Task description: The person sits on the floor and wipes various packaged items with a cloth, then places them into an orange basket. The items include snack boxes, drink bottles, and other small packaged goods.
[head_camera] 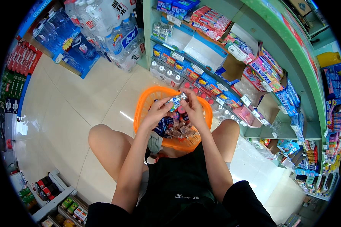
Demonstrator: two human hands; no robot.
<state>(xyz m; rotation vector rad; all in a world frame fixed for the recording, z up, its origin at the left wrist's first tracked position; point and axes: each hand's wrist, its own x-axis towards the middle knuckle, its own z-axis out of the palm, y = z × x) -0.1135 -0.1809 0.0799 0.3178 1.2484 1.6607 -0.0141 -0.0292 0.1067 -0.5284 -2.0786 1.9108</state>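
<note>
Both my hands hold one small clear bottle with a blue, white and green label [175, 102] above an orange plastic basket [139, 113]. My left hand [158, 110] grips the labelled body from the left. The fingers of my right hand [192, 107] are on its silvery cap end from the right. In the basket, between my knees, lie loose small packets and clear-wrapped goods [176, 129], with several pink round lids among them. Part of the contents is hidden under my hands. A grey cloth [154, 142] hangs at the basket's near left side.
Ahead and to the right stands a curved green shelf unit [307, 54] with candy boxes, an emptied white display box [206, 51] and small bottles [164, 32]. Shrink-wrapped water bottles [113, 37] stand at the upper left. Tiled floor [74, 99] shows left of my knees; drink racks [55, 195] stand lower left.
</note>
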